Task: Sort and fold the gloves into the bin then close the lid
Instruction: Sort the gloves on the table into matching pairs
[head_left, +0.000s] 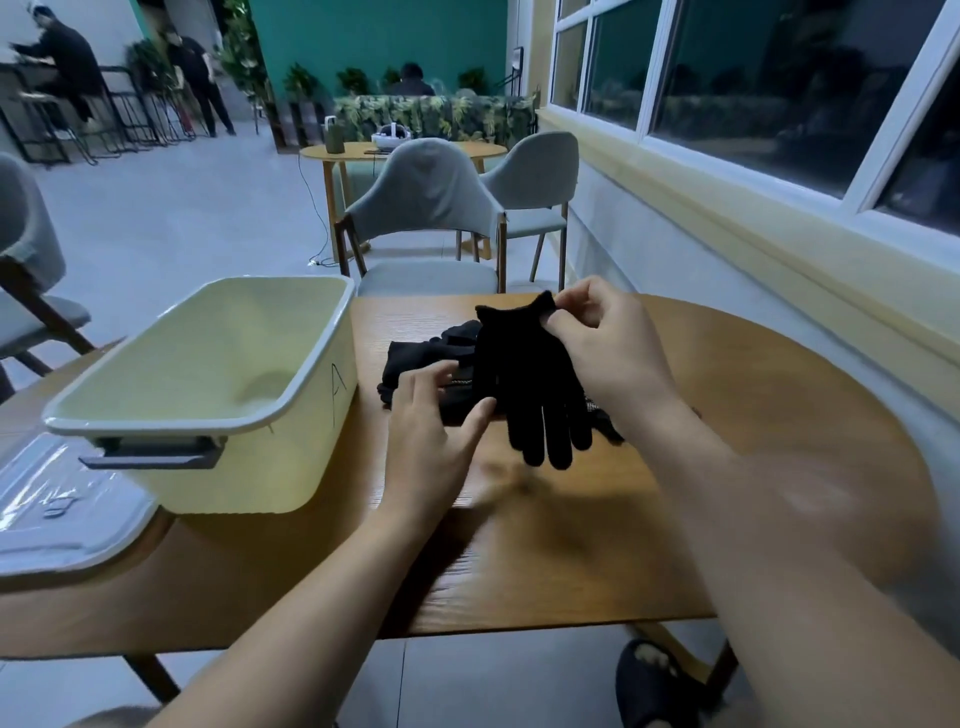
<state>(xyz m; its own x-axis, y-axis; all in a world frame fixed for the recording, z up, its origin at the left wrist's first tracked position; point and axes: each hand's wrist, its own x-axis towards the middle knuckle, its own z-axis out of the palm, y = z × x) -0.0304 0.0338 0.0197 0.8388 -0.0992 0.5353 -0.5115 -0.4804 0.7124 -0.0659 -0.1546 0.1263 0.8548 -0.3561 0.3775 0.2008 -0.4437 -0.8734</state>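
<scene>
A black glove (524, 374) hangs cuff up and fingers down above the wooden table (753, 415). My right hand (597, 338) pinches its cuff at the top. My left hand (431, 415) is beside the glove's lower left with its fingers extended, touching the glove and the pile of black gloves (421, 358) lying behind it. The pale yellow bin (208, 395) stands open to the left with nothing visible inside. Its clear lid (57, 514) lies flat at the table's left edge.
A grey chair (426, 218) stands just beyond the table's far edge, another chair (26, 260) at the left. The wall with windows (753, 78) runs along the right. My slippered foot (654, 680) shows under the table. People stand far off at the back.
</scene>
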